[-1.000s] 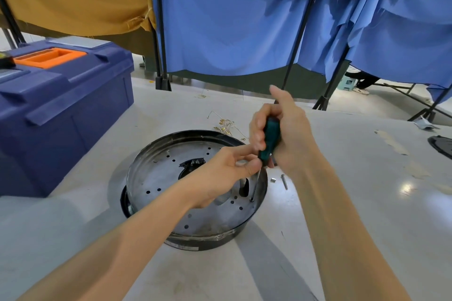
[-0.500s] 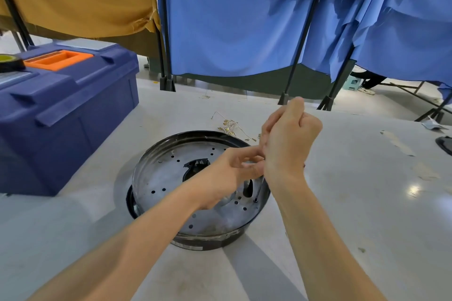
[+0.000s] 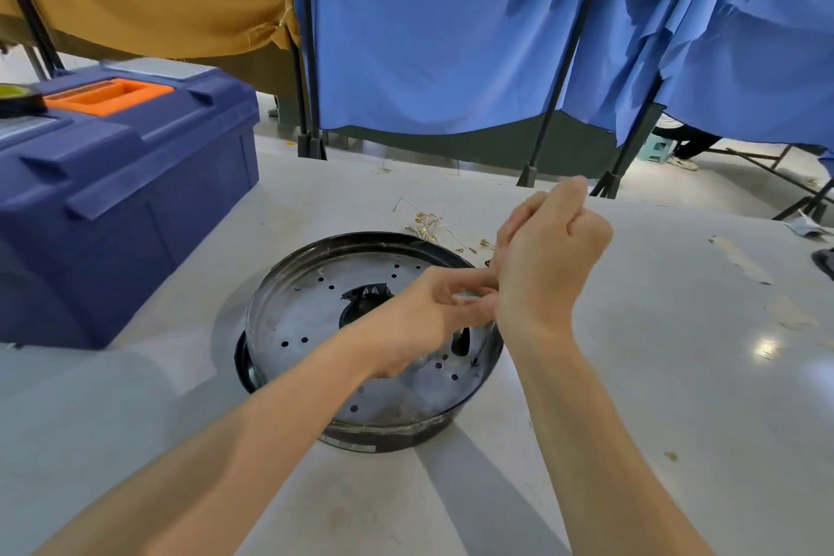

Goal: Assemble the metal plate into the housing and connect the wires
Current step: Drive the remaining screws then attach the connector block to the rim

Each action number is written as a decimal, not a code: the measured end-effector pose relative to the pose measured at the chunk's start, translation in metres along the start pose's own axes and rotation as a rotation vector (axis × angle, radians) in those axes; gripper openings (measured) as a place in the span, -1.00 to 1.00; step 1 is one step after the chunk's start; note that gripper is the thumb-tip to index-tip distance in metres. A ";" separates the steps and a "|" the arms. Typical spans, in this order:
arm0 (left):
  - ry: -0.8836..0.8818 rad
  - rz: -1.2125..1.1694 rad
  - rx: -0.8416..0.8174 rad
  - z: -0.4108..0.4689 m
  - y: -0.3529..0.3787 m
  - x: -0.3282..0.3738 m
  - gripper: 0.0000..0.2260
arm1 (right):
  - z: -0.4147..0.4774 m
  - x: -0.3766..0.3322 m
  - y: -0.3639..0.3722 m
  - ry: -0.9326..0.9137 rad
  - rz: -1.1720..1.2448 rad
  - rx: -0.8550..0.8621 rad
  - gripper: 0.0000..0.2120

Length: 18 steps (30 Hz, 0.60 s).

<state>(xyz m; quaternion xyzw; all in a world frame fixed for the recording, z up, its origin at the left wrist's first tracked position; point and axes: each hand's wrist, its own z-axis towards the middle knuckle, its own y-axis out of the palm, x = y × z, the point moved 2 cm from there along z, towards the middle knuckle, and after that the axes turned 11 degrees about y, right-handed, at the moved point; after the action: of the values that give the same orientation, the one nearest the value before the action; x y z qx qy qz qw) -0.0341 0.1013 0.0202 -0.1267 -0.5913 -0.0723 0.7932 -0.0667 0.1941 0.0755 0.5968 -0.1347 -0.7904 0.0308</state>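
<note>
A round black housing [image 3: 370, 438] sits on the table with a perforated metal plate [image 3: 302, 312] lying inside it. My right hand [image 3: 548, 266] is fisted above the plate's right edge, gripping a screwdriver whose handle is hidden inside the fist. Its thin shaft [image 3: 483, 345] runs down to a hole near the plate's rim. My left hand [image 3: 433, 307] reaches over the plate and pinches the shaft just below my right hand. Thin wires [image 3: 428, 221] with gold terminals lie behind the housing.
A large blue toolbox [image 3: 117, 194] with an orange handle recess stands at the left. A roll of tape [image 3: 18, 99] rests on its lid. Blue and mustard cloth hang on black stands behind the table. A dark object [image 3: 826, 262] lies at the right edge.
My right hand has rotated so its back faces me, hiding the green handle seen a second ago. My view has shifted slightly. Both hands stay at the plate's right edge.
</note>
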 end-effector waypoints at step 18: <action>0.002 0.039 0.017 0.000 -0.002 0.001 -0.75 | 0.016 -0.004 0.003 0.103 -0.018 -0.139 -0.33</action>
<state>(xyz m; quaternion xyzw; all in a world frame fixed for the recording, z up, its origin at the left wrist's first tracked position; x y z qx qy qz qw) -0.0346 0.0998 0.0212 -0.1312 -0.5885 -0.0518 0.7961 -0.0815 0.1944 0.0838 0.6341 -0.0722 -0.7665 0.0717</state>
